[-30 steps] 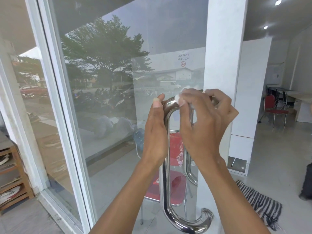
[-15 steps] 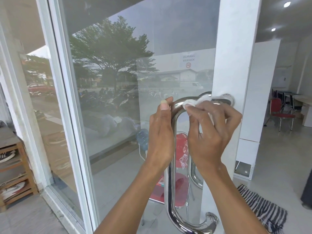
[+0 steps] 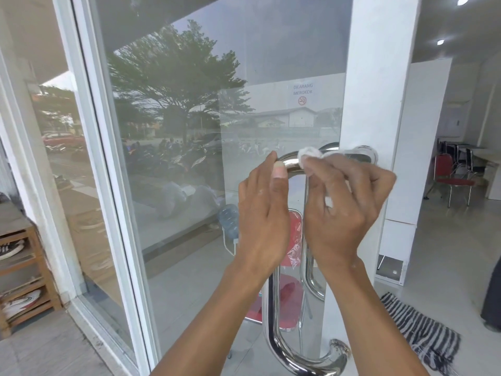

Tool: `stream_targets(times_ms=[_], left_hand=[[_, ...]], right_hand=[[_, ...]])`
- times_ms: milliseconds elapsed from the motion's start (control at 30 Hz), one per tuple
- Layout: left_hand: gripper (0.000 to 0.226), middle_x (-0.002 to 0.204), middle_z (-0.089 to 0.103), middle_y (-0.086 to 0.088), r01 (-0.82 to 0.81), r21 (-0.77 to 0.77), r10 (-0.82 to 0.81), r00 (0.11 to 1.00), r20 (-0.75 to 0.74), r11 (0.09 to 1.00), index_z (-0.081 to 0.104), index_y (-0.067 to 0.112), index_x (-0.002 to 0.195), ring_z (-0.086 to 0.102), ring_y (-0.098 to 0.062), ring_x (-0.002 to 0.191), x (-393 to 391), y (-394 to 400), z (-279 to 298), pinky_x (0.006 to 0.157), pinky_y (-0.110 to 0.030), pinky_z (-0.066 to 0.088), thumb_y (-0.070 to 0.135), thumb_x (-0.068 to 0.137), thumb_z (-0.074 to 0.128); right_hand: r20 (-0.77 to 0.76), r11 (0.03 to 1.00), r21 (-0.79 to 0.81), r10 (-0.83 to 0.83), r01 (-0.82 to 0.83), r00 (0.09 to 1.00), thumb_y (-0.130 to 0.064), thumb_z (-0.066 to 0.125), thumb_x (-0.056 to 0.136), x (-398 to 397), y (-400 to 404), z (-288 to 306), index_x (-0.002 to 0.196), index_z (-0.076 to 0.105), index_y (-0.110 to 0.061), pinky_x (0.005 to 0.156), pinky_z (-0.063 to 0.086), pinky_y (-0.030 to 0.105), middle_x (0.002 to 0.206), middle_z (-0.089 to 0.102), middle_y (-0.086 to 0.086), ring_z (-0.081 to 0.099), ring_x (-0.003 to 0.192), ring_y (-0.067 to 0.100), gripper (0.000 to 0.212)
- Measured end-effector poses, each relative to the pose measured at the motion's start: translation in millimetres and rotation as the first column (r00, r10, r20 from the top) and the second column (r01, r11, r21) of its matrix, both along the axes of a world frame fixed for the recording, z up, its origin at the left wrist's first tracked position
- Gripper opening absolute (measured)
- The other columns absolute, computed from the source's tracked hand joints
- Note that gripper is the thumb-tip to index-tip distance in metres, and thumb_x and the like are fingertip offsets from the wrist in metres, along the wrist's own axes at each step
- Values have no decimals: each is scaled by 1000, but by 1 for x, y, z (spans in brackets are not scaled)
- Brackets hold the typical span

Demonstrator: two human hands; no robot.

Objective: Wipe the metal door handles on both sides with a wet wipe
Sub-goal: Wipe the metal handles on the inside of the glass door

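Right hand (image 3: 344,213) at centre frame, fingers curled round white wet wipe (image 3: 309,154), pressing it on top bend of metal door handle (image 3: 273,321), toward 12 o'clock of hand. Left hand (image 3: 261,221) just beside at 9 o'clock, wrapped round handle's upright, thumb up along curve. Handle fixed to white door frame (image 3: 376,90), glass pane (image 3: 203,104) behind. Striped mat (image 3: 423,337) at 4 o'clock on floor, red chair (image 3: 450,175) at 3 o'clock, shoe rack (image 3: 24,267) at 8 o'clock.
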State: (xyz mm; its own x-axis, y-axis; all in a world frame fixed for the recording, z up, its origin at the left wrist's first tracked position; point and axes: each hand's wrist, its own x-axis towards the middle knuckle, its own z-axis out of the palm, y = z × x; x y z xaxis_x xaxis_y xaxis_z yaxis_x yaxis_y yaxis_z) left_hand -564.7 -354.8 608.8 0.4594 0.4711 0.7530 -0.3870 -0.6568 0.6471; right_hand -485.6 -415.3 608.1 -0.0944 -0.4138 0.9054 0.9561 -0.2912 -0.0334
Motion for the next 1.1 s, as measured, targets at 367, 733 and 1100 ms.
stream_targets(times_ms=[367, 733, 1100], left_hand=[[55, 147, 47, 0, -124, 333, 90, 989, 114, 935, 47, 13, 145, 35, -25, 144, 14, -23, 7, 119, -44, 23, 39, 104, 20], [53, 139, 47, 6, -190, 400, 163, 981, 102, 897, 47, 22, 145, 37, -28, 138, 19, -22, 8, 111, -48, 28, 40, 105, 17], [51, 135, 52, 7, -209, 394, 163, 976, 147, 895, 53, 21, 140, 41, -18, 131, 17, -20, 9, 111, -42, 31, 36, 105, 18]], right_hand=[[-186, 999, -28, 18, -23, 982, -23, 56, 102, 15, -17, 16, 92, 76, -18, 81, 42, 45, 96, 68, -16, 48, 102, 15, 23], [-421, 936, -222, 161, -274, 893, -54, 49, 96, 12, -33, 29, 93, 67, -42, 92, 24, 30, 83, 58, -32, 37, 104, 0, 22], [-372, 955, 93, 296, -282, 880, -32, 43, 101, 12, -14, 21, 95, 68, -20, 97, 25, 18, 88, 52, -33, 43, 103, 2, 29]])
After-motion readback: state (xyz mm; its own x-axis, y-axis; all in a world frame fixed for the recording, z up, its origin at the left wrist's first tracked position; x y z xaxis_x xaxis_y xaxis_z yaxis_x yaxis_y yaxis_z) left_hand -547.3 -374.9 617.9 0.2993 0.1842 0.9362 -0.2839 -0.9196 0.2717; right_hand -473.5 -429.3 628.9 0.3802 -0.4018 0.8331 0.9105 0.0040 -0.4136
